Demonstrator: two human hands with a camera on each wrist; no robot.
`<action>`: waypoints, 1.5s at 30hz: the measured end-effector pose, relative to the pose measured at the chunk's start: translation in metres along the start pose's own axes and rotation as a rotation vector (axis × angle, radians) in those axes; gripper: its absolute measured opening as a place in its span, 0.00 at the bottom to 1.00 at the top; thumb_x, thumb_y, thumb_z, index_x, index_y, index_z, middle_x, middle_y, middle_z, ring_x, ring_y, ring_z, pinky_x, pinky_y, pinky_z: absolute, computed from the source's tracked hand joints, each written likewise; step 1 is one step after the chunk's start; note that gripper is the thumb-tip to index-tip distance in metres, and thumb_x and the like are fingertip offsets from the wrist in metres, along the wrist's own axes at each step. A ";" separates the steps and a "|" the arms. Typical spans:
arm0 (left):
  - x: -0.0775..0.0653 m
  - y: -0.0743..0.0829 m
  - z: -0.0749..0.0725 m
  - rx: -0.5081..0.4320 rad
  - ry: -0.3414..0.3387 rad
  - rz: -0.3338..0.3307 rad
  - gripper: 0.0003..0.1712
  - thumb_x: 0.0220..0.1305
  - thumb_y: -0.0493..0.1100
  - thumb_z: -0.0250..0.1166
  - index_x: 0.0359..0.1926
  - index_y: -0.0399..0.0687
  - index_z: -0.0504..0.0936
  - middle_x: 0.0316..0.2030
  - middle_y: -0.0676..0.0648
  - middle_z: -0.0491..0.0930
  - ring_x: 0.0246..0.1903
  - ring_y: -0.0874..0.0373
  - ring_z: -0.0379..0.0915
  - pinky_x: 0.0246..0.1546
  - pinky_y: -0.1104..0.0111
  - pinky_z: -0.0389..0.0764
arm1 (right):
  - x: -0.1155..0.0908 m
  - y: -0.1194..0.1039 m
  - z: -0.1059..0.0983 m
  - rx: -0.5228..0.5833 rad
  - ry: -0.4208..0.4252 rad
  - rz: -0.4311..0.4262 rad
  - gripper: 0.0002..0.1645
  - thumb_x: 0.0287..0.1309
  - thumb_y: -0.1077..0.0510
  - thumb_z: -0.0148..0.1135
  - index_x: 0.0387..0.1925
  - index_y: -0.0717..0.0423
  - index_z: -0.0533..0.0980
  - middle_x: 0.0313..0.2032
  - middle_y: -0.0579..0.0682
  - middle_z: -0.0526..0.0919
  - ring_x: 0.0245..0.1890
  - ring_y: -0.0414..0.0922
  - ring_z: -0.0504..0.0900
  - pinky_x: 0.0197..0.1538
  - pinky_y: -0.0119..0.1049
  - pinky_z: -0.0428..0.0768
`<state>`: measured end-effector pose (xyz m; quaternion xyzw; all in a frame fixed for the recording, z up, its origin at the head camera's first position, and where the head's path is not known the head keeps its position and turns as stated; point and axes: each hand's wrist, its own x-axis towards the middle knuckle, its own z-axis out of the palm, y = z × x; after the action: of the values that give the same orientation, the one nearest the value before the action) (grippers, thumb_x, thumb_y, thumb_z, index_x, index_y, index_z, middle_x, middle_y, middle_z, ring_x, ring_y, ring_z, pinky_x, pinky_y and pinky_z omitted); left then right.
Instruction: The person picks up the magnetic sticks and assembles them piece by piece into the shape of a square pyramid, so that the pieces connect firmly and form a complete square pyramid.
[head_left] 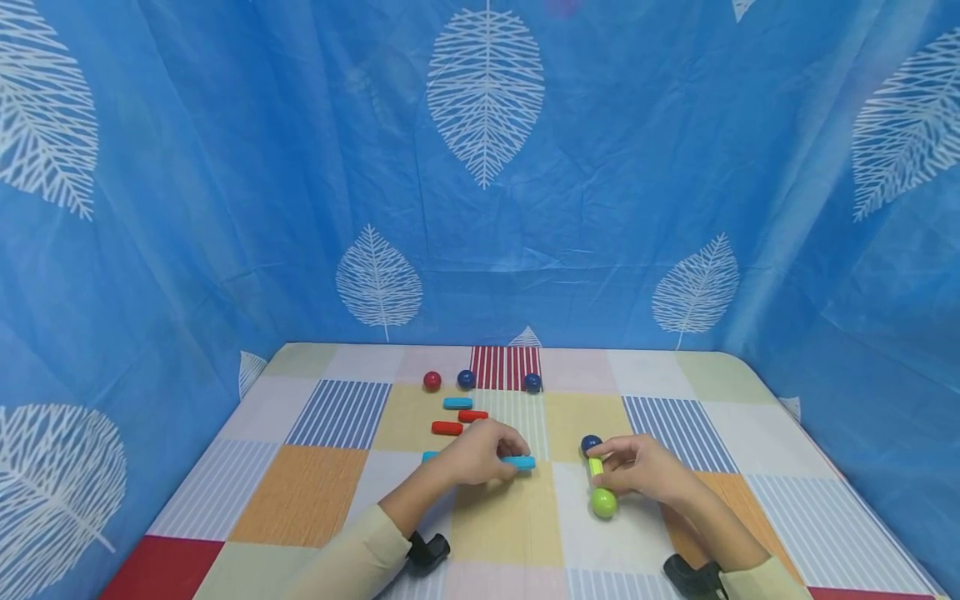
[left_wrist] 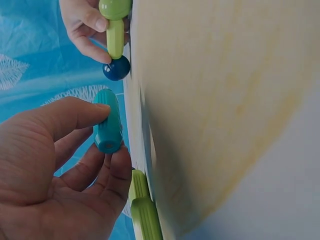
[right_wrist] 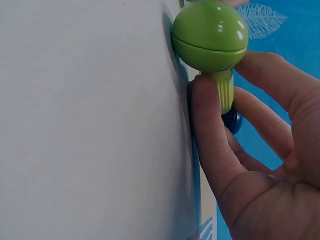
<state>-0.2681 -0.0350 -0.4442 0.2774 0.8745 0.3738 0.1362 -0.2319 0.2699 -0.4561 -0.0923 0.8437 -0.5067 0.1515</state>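
My left hand [head_left: 480,452] pinches a light blue ribbed rod [left_wrist: 108,120] between thumb and fingers, close over the tablecloth. To its right, my right hand [head_left: 647,471] grips a yellow-green rod [head_left: 596,467] by its sides. A dark blue ball [head_left: 591,444] sits at that rod's far end and a lime green ball [head_left: 603,503] at its near end, the three in one line. In the right wrist view, the thumb and fingers [right_wrist: 207,110] close around the rod just below the green ball, which partly hides the rod.
Behind my left hand lie two red rods [head_left: 447,428] and a light blue rod [head_left: 457,403]. Another light blue rod [head_left: 430,457] is partly covered by my left hand. Farther back are a red ball [head_left: 432,381] and two dark blue balls [head_left: 532,382]. Green rods [left_wrist: 146,220] show in the left wrist view.
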 end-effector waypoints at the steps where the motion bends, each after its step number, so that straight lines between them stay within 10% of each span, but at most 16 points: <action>1: 0.001 0.000 0.000 -0.003 0.002 0.001 0.09 0.58 0.39 0.77 0.41 0.53 0.90 0.33 0.58 0.87 0.34 0.66 0.79 0.42 0.73 0.82 | 0.000 0.000 0.000 0.006 0.001 0.002 0.29 0.52 0.57 0.78 0.55 0.63 0.82 0.37 0.54 0.84 0.34 0.46 0.82 0.35 0.36 0.85; 45: 0.056 0.016 0.031 -0.007 0.093 0.034 0.08 0.60 0.36 0.74 0.41 0.49 0.91 0.34 0.55 0.88 0.33 0.67 0.77 0.39 0.75 0.80 | -0.001 0.001 -0.002 0.012 0.039 0.053 0.27 0.52 0.58 0.78 0.55 0.61 0.83 0.40 0.54 0.84 0.40 0.47 0.79 0.39 0.36 0.83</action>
<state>-0.2934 0.0251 -0.4555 0.2740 0.8738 0.3914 0.0899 -0.2318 0.2725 -0.4562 -0.0590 0.8455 -0.5094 0.1487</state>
